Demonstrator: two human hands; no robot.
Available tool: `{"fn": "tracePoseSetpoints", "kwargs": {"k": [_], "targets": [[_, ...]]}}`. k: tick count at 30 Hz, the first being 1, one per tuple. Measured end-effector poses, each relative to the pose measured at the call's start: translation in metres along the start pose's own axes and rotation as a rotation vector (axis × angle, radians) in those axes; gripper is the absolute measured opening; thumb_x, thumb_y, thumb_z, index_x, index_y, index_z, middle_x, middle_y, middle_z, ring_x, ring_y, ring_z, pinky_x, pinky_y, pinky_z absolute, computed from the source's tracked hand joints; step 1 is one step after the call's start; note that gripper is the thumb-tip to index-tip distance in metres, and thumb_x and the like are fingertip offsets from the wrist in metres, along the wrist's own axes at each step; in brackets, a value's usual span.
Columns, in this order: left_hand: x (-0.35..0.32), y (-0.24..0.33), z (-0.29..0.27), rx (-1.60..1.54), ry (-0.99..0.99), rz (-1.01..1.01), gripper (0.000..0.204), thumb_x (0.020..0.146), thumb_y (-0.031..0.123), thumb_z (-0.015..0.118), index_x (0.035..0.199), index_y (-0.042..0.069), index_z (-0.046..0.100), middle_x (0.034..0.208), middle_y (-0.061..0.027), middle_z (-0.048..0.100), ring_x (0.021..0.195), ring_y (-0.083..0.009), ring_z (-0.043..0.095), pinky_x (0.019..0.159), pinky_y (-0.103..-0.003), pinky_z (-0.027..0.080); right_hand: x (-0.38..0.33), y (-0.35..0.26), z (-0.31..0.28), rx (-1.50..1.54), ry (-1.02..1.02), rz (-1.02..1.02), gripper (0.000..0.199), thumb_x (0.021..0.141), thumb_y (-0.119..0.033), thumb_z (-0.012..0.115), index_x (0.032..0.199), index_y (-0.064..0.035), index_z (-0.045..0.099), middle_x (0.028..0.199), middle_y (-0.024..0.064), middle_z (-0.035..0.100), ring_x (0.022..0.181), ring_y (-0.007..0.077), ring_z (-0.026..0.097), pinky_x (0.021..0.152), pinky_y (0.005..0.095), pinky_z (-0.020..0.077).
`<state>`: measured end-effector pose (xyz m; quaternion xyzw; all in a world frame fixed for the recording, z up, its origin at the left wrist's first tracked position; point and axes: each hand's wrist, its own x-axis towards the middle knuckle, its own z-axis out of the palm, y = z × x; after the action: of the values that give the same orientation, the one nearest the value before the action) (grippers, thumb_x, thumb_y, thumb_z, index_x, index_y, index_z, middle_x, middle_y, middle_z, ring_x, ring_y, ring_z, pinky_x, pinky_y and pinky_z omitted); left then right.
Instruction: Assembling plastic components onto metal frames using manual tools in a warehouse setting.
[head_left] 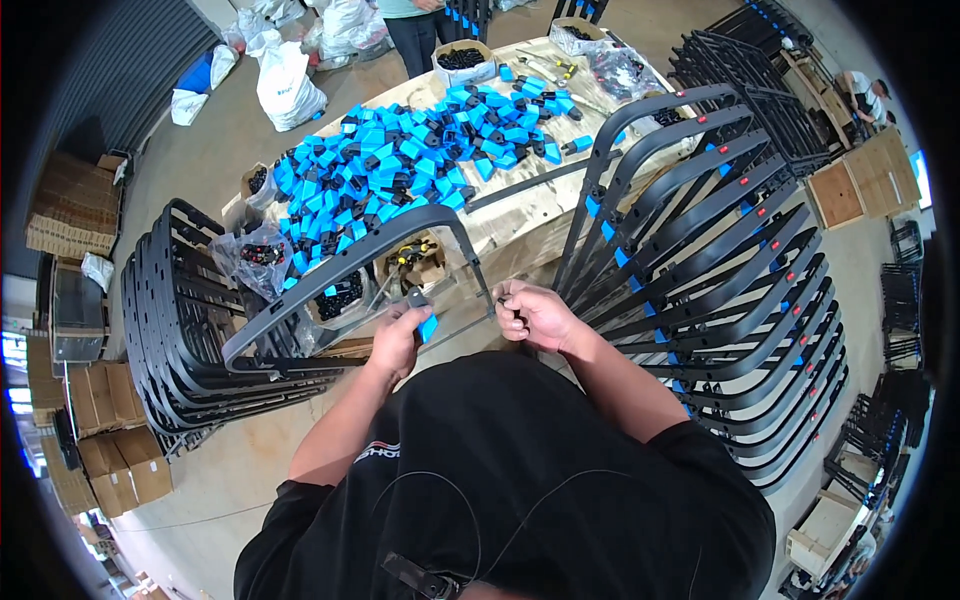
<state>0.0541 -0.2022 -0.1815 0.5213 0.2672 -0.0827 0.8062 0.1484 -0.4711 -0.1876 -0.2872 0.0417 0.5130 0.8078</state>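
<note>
A dark grey curved metal frame [340, 265] lies across the near edge of the table in front of me. My left hand [398, 335] grips a blue and black plastic clip [426, 322] against the frame's lower bar. My right hand [535, 312] is closed on the frame's right leg near its end. A large heap of blue and black clips [400, 160] covers the middle of the table [520, 225].
A stack of black frames [175, 330] stands at my left. Frames fitted with blue clips [720, 260] lean in a row at my right. Small cardboard boxes and bags of black parts [255, 252] sit on the table. Another person [410, 25] stands at the far end.
</note>
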Motion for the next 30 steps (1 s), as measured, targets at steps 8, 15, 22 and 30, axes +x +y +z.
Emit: {"fn": "tracePoseSetpoints", "kwargs": {"k": [8, 15, 22, 30], "targets": [[0.035, -0.037, 0.036, 0.051, 0.087, -0.222, 0.018, 0.094, 0.023, 0.068, 0.104, 0.009, 0.067, 0.090, -0.0004, 0.059, 0.077, -0.0146, 0.055, 0.071, -0.032, 0.046, 0.018, -0.030, -0.027, 0.094, -0.040, 0.049, 0.016, 0.090, -0.002, 0.049, 0.105, -0.0036, 0.052, 0.081, 0.0088, 0.053, 0.063, 0.0156, 0.047, 0.050, 0.0285, 0.0348], [0.071, -0.050, 0.066, 0.147, -0.017, -0.118, 0.024, 0.100, 0.019, 0.059, 0.108, -0.003, 0.055, 0.094, -0.0132, 0.064, 0.085, -0.0231, 0.067, 0.075, -0.038, 0.061, 0.046, -0.041, -0.044, -0.149, 0.218, 0.080, 0.018, 0.103, -0.021, 0.058, 0.104, -0.0034, 0.061, 0.077, 0.0027, 0.054, 0.060, 0.0111, 0.045, 0.047, 0.0256, 0.0317], [0.085, -0.060, 0.085, 0.430, 0.017, -0.039, 0.025, 0.099, 0.017, 0.061, 0.110, -0.005, 0.053, 0.098, -0.0129, 0.064, 0.085, -0.0196, 0.066, 0.079, -0.034, 0.054, 0.076, -0.048, -0.050, -0.588, 0.432, 0.233, 0.036, 0.105, -0.041, 0.052, 0.092, -0.0081, 0.058, 0.066, -0.0008, 0.049, 0.050, 0.0113, 0.039, 0.045, 0.0283, 0.0309], [0.093, -0.062, 0.082, 0.286, -0.018, -0.100, 0.031, 0.095, 0.022, 0.074, 0.106, -0.005, 0.063, 0.093, -0.0103, 0.072, 0.084, -0.0157, 0.068, 0.077, -0.031, 0.055, 0.086, -0.050, -0.052, -0.702, 0.491, 0.165, 0.045, 0.101, -0.049, 0.057, 0.078, -0.0104, 0.058, 0.066, -0.0003, 0.050, 0.049, 0.0115, 0.039, 0.044, 0.0317, 0.0301]]}}
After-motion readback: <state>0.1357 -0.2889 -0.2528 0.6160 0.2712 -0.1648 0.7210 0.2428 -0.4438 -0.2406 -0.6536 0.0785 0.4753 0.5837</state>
